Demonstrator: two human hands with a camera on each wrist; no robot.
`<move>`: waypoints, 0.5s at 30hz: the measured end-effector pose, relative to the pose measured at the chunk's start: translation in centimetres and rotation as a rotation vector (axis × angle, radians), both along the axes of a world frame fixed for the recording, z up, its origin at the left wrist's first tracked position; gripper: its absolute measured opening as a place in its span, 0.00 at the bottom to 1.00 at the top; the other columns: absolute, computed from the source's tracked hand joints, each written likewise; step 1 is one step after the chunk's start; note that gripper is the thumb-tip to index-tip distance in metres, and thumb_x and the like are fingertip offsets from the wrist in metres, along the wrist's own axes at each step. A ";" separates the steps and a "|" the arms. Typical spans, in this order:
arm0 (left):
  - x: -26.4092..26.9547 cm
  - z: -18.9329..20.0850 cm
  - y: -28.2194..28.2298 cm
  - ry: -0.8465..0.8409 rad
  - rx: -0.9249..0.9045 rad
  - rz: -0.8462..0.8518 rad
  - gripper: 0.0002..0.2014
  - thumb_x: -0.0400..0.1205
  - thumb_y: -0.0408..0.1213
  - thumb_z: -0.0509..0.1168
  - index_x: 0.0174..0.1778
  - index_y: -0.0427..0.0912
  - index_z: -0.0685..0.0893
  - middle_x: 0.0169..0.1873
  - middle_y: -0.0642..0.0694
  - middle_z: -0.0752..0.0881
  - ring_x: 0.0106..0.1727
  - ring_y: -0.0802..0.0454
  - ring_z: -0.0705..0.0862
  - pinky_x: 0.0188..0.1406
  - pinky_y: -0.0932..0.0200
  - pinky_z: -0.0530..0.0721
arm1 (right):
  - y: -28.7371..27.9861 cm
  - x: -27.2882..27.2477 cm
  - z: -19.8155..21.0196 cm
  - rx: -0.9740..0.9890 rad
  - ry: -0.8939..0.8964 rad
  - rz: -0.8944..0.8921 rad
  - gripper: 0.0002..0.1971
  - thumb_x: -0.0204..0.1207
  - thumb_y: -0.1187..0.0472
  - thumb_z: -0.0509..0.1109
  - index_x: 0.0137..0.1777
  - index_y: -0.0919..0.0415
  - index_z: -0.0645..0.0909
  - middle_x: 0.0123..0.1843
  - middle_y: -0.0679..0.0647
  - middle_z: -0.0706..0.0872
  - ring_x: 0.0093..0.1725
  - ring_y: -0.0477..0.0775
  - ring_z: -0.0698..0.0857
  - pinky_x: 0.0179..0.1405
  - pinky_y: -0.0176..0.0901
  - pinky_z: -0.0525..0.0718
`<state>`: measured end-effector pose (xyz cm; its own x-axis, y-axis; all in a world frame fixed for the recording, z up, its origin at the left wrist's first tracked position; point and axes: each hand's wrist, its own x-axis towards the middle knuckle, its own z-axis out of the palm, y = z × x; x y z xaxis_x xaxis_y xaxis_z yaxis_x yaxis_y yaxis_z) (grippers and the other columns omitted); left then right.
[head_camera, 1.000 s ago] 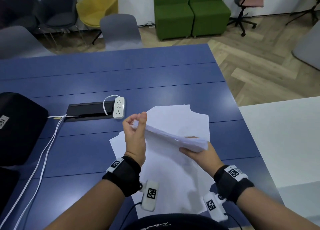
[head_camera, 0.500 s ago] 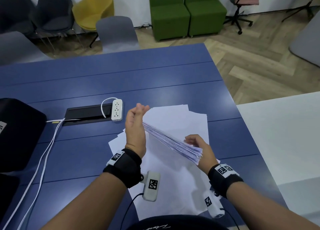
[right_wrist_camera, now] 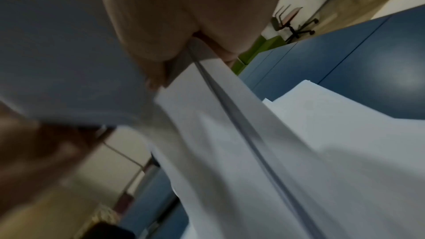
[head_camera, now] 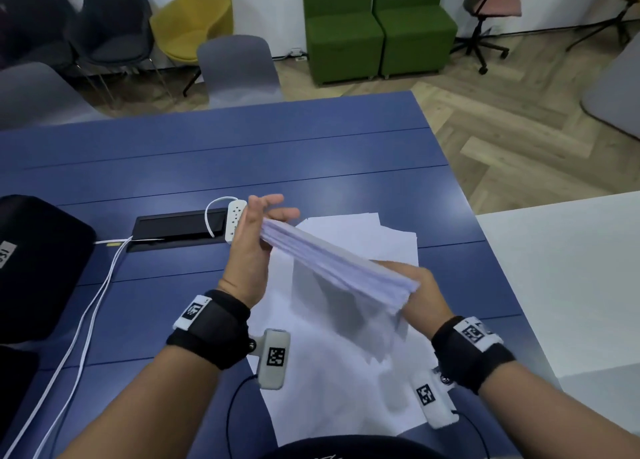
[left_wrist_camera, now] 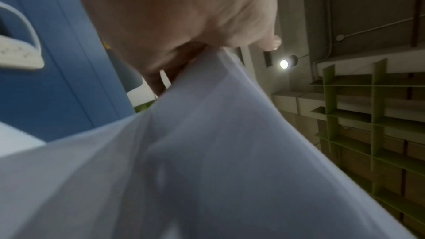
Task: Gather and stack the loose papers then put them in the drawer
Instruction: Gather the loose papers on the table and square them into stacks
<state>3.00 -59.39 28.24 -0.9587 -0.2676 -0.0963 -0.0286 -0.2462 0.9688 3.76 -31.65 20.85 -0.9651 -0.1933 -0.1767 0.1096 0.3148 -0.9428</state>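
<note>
From above, the stack (head_camera: 332, 264) is held on edge between both hands, tilted so it slopes down from far left to near right, clear of the surface (head_camera: 242, 154). The left hand (head_camera: 252, 247) stands flat against the far end, fingers straight with the thumb over the top, acting, I'd say, as a stop to square the sheets. The right hand (head_camera: 419, 296) cups the near end from underneath, fingers curled round the edge and taking the weight. More loose papers (head_camera: 346, 354) lie flat beneath, fanned unevenly, so the gathering looks only partly done. A power strip (head_camera: 235, 219) sits just behind the left hand beside a black cable tray (head_camera: 176, 228). No drawer shows anywhere.

The left wrist view is blurred: a palm (left_wrist_camera: 184, 15) presses against the paper end (left_wrist_camera: 218, 152), which fills most of the picture.

The right wrist view shows the right hand's palm and fingers (right_wrist_camera: 174, 24) wrapped about the stack's edge (right_wrist_camera: 218, 106), sheets hanging slightly apart below the grip, which suggests they still need tapping level. The papers on the surface (right_wrist_camera: 345, 115) show beyond.
</note>
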 end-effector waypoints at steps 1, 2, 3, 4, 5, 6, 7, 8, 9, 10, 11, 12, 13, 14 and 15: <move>0.1 0.0 -0.6 0.029 -0.026 -0.073 0.46 0.74 0.80 0.68 0.73 0.42 0.82 0.63 0.39 0.92 0.63 0.43 0.90 0.71 0.46 0.85 | 0.3 -0.3 0.7 -0.036 -0.021 -0.031 0.12 0.77 0.66 0.80 0.49 0.47 0.96 0.47 0.45 0.97 0.50 0.50 0.95 0.50 0.47 0.90; 0.2 -0.1 -1.2 0.043 -0.063 -0.145 0.46 0.76 0.77 0.70 0.76 0.40 0.80 0.68 0.38 0.90 0.69 0.43 0.88 0.74 0.46 0.85 | 0.5 -0.6 2.0 -0.064 -0.044 -0.048 0.04 0.77 0.60 0.83 0.51 0.54 0.95 0.49 0.55 0.98 0.51 0.59 0.96 0.52 0.55 0.92; 0.3 -0.4 -1.6 0.021 -0.111 -0.196 0.44 0.78 0.71 0.72 0.79 0.40 0.77 0.72 0.39 0.88 0.74 0.44 0.87 0.76 0.44 0.84 | 0.6 -1.0 2.9 -0.090 -0.070 -0.064 0.09 0.77 0.55 0.85 0.53 0.58 0.95 0.51 0.60 0.97 0.53 0.63 0.96 0.54 0.60 0.93; 0.2 -0.7 -1.7 -0.043 -0.164 -0.229 0.43 0.78 0.65 0.76 0.82 0.42 0.74 0.73 0.42 0.88 0.75 0.47 0.87 0.76 0.42 0.84 | 0.4 -1.2 4.1 -0.142 -0.106 -0.053 0.12 0.78 0.54 0.85 0.56 0.59 0.94 0.53 0.59 0.97 0.51 0.60 0.96 0.52 0.57 0.95; 0.3 -1.0 -1.6 -0.133 -0.230 -0.240 0.45 0.75 0.62 0.79 0.85 0.47 0.70 0.72 0.47 0.88 0.73 0.52 0.88 0.74 0.44 0.85 | 0.2 -1.5 4.8 -0.206 -0.139 -0.035 0.12 0.79 0.54 0.83 0.58 0.59 0.93 0.54 0.56 0.97 0.48 0.55 0.96 0.43 0.51 0.94; 0.6 -1.4 -1.5 -0.233 -0.307 -0.244 0.47 0.74 0.60 0.82 0.86 0.52 0.68 0.71 0.51 0.88 0.71 0.56 0.88 0.71 0.48 0.86 | -0.2 -1.5 5.7 -0.261 -0.175 -0.014 0.13 0.80 0.54 0.82 0.60 0.59 0.92 0.55 0.53 0.95 0.47 0.51 0.93 0.34 0.45 0.89; 1.2 -1.7 -1.2 -0.328 -0.373 -0.270 0.46 0.75 0.58 0.83 0.85 0.54 0.69 0.70 0.53 0.88 0.69 0.59 0.89 0.70 0.51 0.86 | -0.5 -1.7 5.8 -0.329 -0.222 -0.009 0.14 0.81 0.55 0.81 0.63 0.59 0.91 0.58 0.52 0.94 0.52 0.49 0.91 0.35 0.44 0.86; 1.7 -2.0 -1.1 -0.406 -0.384 -0.332 0.39 0.78 0.56 0.82 0.83 0.53 0.73 0.69 0.54 0.90 0.67 0.58 0.90 0.71 0.50 0.86 | -0.9 -1.8 6.0 -0.394 -0.271 -0.013 0.14 0.83 0.56 0.79 0.66 0.58 0.90 0.62 0.51 0.94 0.59 0.51 0.92 0.48 0.47 0.91; 2.3 -2.4 -1.1 -0.462 -0.336 -0.407 0.31 0.82 0.53 0.80 0.80 0.50 0.80 0.68 0.53 0.92 0.67 0.54 0.91 0.75 0.45 0.86 | -1.0 -2.1 5.9 -0.446 -0.329 -0.017 0.16 0.84 0.57 0.78 0.69 0.58 0.89 0.66 0.52 0.94 0.66 0.54 0.92 0.64 0.53 0.90; 2.8 -2.7 -1.2 -0.506 -0.250 -0.454 0.25 0.85 0.50 0.77 0.76 0.48 0.85 0.67 0.51 0.93 0.67 0.50 0.92 0.77 0.39 0.84 | -1.2 -2.2 5.9 -0.482 -0.389 -0.007 0.18 0.83 0.56 0.79 0.71 0.58 0.88 0.68 0.54 0.93 0.69 0.57 0.91 0.76 0.59 0.84; 3.4 -2.7 -1.4 -0.536 -0.168 -0.462 0.21 0.87 0.47 0.75 0.75 0.46 0.87 0.66 0.48 0.94 0.67 0.45 0.93 0.78 0.36 0.84 | -1.2 -2.4 5.5 -0.496 -0.455 0.006 0.20 0.83 0.53 0.80 0.72 0.58 0.88 0.70 0.55 0.92 0.71 0.60 0.90 0.81 0.62 0.80; 3.8 -2.7 -1.5 -0.551 -0.114 -0.450 0.19 0.88 0.45 0.74 0.74 0.45 0.87 0.66 0.46 0.94 0.67 0.42 0.93 0.77 0.35 0.84 | -1.1 -2.3 5.5 -0.506 -0.522 0.034 0.23 0.82 0.50 0.80 0.73 0.59 0.88 0.71 0.57 0.91 0.73 0.62 0.89 0.83 0.63 0.77; 4.2 -2.8 -1.7 -0.553 -0.088 -0.431 0.18 0.88 0.42 0.73 0.74 0.45 0.87 0.66 0.45 0.94 0.67 0.41 0.93 0.76 0.35 0.85 | -1.0 -2.2 5.1 -0.526 -0.581 0.047 0.25 0.82 0.49 0.80 0.74 0.60 0.87 0.72 0.58 0.91 0.73 0.63 0.88 0.83 0.62 0.77; 4.7 -2.9 -1.8 -0.555 -0.073 -0.414 0.17 0.89 0.41 0.73 0.74 0.45 0.87 0.66 0.44 0.94 0.67 0.40 0.93 0.75 0.35 0.86 | -1.0 -1.8 5.0 -0.558 -0.634 0.053 0.25 0.83 0.49 0.78 0.75 0.62 0.87 0.73 0.60 0.90 0.73 0.64 0.88 0.80 0.61 0.80; 5.1 -3.0 -1.8 -0.561 -0.062 -0.404 0.18 0.89 0.40 0.73 0.75 0.46 0.86 0.67 0.44 0.94 0.67 0.40 0.93 0.74 0.35 0.86 | -1.0 -1.5 4.7 -0.590 -0.677 0.055 0.24 0.84 0.51 0.77 0.76 0.63 0.85 0.73 0.61 0.90 0.72 0.65 0.89 0.77 0.61 0.83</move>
